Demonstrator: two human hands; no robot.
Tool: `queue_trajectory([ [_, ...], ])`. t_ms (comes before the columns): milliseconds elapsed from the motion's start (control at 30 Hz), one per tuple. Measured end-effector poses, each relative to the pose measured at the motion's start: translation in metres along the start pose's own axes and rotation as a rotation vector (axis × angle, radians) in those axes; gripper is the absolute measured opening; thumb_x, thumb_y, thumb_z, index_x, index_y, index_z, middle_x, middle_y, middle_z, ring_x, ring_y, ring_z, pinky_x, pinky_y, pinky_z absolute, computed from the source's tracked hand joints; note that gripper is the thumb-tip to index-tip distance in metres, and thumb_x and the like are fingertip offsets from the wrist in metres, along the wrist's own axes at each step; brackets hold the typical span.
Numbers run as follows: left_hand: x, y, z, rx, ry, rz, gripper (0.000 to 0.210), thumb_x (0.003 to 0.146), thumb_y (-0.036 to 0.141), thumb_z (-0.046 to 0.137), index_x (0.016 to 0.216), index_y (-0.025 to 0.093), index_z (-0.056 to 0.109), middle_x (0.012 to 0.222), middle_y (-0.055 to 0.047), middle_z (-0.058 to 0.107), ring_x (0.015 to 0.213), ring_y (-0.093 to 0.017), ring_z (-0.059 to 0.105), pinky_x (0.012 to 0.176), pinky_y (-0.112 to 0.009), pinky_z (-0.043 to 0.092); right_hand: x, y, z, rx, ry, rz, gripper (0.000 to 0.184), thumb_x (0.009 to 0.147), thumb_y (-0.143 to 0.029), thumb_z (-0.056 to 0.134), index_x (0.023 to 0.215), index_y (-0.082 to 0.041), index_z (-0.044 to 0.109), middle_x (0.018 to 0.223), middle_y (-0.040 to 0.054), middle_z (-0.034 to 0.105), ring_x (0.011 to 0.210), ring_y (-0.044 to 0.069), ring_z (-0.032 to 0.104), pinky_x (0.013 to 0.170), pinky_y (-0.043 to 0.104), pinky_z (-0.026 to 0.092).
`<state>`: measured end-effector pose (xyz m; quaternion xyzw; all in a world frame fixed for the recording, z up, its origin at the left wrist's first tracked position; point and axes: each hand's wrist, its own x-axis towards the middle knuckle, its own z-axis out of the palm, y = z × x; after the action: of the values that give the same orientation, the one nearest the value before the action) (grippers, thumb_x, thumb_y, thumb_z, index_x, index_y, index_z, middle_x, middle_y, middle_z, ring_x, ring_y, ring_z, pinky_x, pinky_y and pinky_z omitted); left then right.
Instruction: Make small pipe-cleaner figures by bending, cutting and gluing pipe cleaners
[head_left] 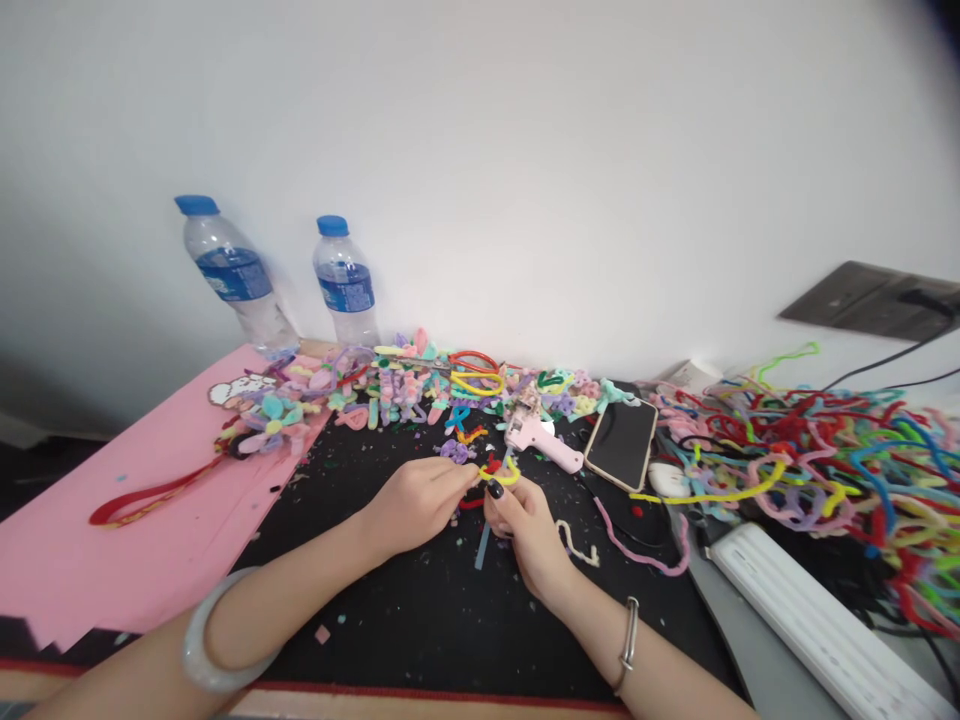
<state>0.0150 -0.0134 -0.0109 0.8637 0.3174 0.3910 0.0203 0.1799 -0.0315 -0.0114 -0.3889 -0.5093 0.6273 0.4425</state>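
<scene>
Broadly, a pale wall (525, 180) fills the upper part of my view, and below it spreads the black surface (420, 620) I work on. To my left a pink sheet (172, 480) covers one side of it; to my right sprawls a tangled heap of fuzzy stems (817, 440) in many colours. Along the back runs a long pile of small fuzzy shapes (405, 395). A white power strip (817, 620) lies near my right side, in front of the heap. Two clear bottles (345, 285) with blue caps stand by the wall, the left one appearing tilted.

My left hand (412, 500) and right hand (529, 535) meet near the middle of the surface. Beyond them, a dark-screened phone (621, 443) lies beside a pink glue gun (541, 438), whose handle points right. Red-and-yellow-handled scissors (450, 372) rest on the pile.

Between my hands is a curved yellow strip (507, 480), just in front of the gun. My right thumb and fingers pinch it; my left fingers are narrow, drawn together at its left end, though from here I can't tell whether they grip it or merely touch. Smallest of all, tiny scraps (322, 634) dot the black.
</scene>
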Motion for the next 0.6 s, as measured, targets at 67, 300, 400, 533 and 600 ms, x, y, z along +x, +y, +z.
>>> queue_trajectory([
  [67,0.001,-0.0002,-0.0001,0.061,0.047,0.021,0.021,0.088,0.012,0.039,0.093,0.011,0.06,0.076,-0.009,0.067,0.069,-0.016,0.063,0.067,-0.027,0.052,-0.0012,-0.0021,0.003,0.067,-0.003,0.038,0.034,0.075,-0.049,0.058,0.067,-0.019,0.043,0.052,-0.0074,0.028,0.046,0.008,0.019,0.043,0.023,0.015],
  [300,0.0039,0.0062,0.0005,0.069,-0.077,0.133,0.026,0.089,0.013,0.033,0.089,0.012,0.06,0.068,-0.008,0.063,0.063,-0.014,0.061,0.064,-0.027,0.053,0.0004,0.0019,0.0034,0.053,0.07,0.037,0.04,0.079,-0.049,0.051,0.057,-0.021,0.034,0.047,-0.0085,0.024,0.043,0.008,0.017,0.042,0.024,0.015],
  [400,0.004,0.0074,0.0018,0.088,-0.081,0.169,0.027,0.088,0.01,0.033,0.086,0.012,0.059,0.067,-0.008,0.062,0.062,-0.015,0.059,0.061,-0.027,0.051,0.0016,0.0033,0.002,0.023,0.073,0.061,0.039,0.082,-0.044,0.048,0.056,-0.021,0.031,0.046,-0.009,0.022,0.042,0.007,0.015,0.041,0.023,0.013],
  [533,0.0035,0.0058,0.0028,0.084,-0.105,0.15,0.027,0.088,0.011,0.033,0.082,0.013,0.059,0.066,-0.006,0.061,0.06,-0.014,0.058,0.06,-0.026,0.049,0.0031,0.0035,-0.0014,-0.084,0.075,0.047,0.035,0.082,-0.036,0.046,0.056,-0.02,0.029,0.047,-0.0088,0.024,0.044,0.007,0.017,0.042,0.022,0.015],
  [600,0.0028,0.0045,0.0029,0.05,-0.129,0.111,0.028,0.088,0.012,0.032,0.081,0.013,0.059,0.065,-0.006,0.061,0.06,-0.014,0.057,0.06,-0.025,0.048,0.0042,0.004,-0.0049,-0.163,0.064,0.009,0.033,0.083,-0.034,0.044,0.057,-0.02,0.029,0.048,-0.0086,0.023,0.045,0.007,0.018,0.043,0.022,0.016],
])
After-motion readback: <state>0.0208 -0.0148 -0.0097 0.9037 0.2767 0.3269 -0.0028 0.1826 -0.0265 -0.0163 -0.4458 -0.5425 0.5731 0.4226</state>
